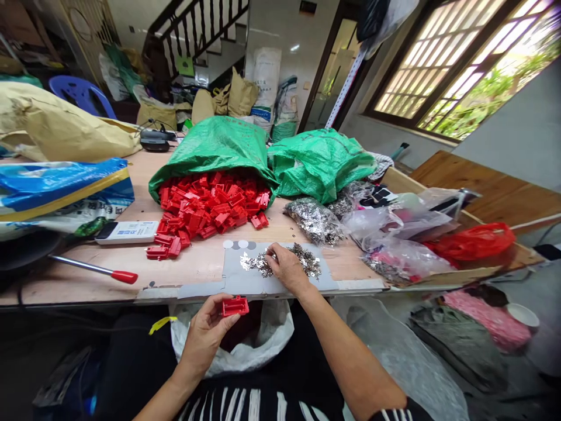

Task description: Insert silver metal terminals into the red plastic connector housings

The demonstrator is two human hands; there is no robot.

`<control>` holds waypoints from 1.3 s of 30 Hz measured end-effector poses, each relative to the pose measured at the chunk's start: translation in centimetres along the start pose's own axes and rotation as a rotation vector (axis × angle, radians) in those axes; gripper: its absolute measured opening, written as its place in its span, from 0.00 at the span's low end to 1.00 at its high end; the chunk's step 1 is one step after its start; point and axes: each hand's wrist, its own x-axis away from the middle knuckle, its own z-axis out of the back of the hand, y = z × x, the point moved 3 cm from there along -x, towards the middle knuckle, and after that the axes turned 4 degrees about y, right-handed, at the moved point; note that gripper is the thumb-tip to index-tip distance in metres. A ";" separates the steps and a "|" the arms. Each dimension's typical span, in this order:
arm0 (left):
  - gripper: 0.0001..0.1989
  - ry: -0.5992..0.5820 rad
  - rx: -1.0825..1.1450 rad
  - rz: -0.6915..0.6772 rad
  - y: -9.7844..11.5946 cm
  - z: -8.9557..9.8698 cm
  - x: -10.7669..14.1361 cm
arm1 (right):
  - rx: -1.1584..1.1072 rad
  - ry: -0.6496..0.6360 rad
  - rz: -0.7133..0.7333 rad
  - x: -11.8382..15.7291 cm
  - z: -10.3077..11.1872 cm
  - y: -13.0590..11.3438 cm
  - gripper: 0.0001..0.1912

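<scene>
Between the thumb and fingers of my left hand (pixel 209 327) is a red plastic part (pixel 235 306), its hollow side facing up, above an open white sack (pixel 274 339). My right hand (pixel 284 266) reaches into a pile of small metal pieces (pixel 309 261) on a grey sheet (pixel 239 283). Its fingers are pinched together, and what they hold is too small to make out. Many more red parts (pixel 210 204) spill from a green sack (pixel 219 143) behind the sheet.
A second green sack (pixel 322 161) and a clear bag of metal pieces (pixel 316 221) lie at the back. To the right stands a box with plastic bags and a red bag (pixel 477 244). A red-tipped lever (pixel 125 276) and a white box (pixel 128 232) are at left.
</scene>
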 end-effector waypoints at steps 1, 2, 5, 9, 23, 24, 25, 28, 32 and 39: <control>0.16 0.007 -0.007 -0.013 0.1 0.0 -0.2 | -0.034 0.013 0.011 0.0 0.1 0.0 0.05; 0.17 0.014 -0.019 -0.026 0.2 0.0 -0.4 | -0.070 0.026 0.020 0.0 0.2 -0.1 0.05; 0.16 0.048 -0.091 -0.078 0.7 0.0 -0.9 | -0.208 0.035 -0.022 0.2 0.6 -0.2 0.05; 0.14 0.109 -0.267 -0.191 1.3 0.1 -1.2 | -0.501 -0.048 -0.131 1.5 0.5 -1.4 0.07; 0.12 0.111 -0.635 -0.545 3.6 -1.0 -0.9 | -0.330 -0.072 0.181 5.9 0.2 -6.6 0.08; 0.12 0.106 -0.633 -0.551 3.6 -1.1 -0.8 | -0.326 -0.074 0.191 5.9 0.1 -6.6 0.08; 0.12 0.104 -0.628 -0.554 3.7 -1.1 -0.7 | -0.333 -0.074 0.194 5.9 0.1 -6.6 0.08; 0.12 0.118 -0.597 -0.549 3.7 -1.1 -0.5 | -0.408 -0.093 0.152 5.9 0.3 -6.7 0.08; 0.13 0.149 -0.541 -0.542 3.6 -0.9 -0.3 | -0.611 -0.177 0.044 6.0 0.6 -6.2 0.09; 0.13 0.147 -0.577 -0.559 3.8 -1.0 -0.1 | -0.787 -0.169 -0.176 6.2 0.1 -4.3 0.10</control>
